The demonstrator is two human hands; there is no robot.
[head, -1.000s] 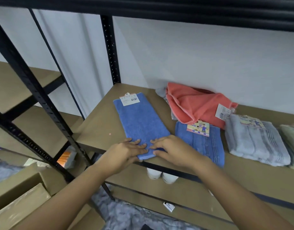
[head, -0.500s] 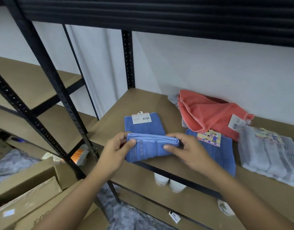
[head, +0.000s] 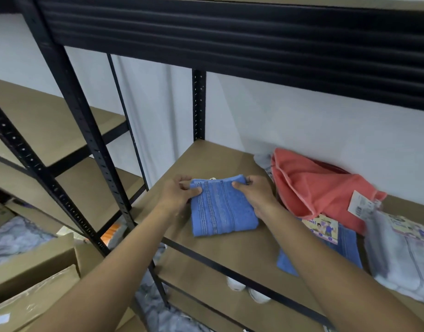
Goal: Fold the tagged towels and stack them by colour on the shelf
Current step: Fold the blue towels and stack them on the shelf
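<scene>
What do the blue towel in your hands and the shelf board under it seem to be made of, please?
The blue towel looks like terry cloth, probably cotton: matte nubby pile, woven stripes. The shelf board looks like bare fibreboard: flat, matte brown, no grain.

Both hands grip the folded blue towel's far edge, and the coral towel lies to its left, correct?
No: the head view shows the coral towel right of the blue towel. The left hand and right hand do grip its far edge.

The left hand [head: 178,197] and right hand [head: 257,197] are bare, as are the left forearm [head: 124,259] and right forearm [head: 326,264], uncovered down to the view's lower edge.
</scene>
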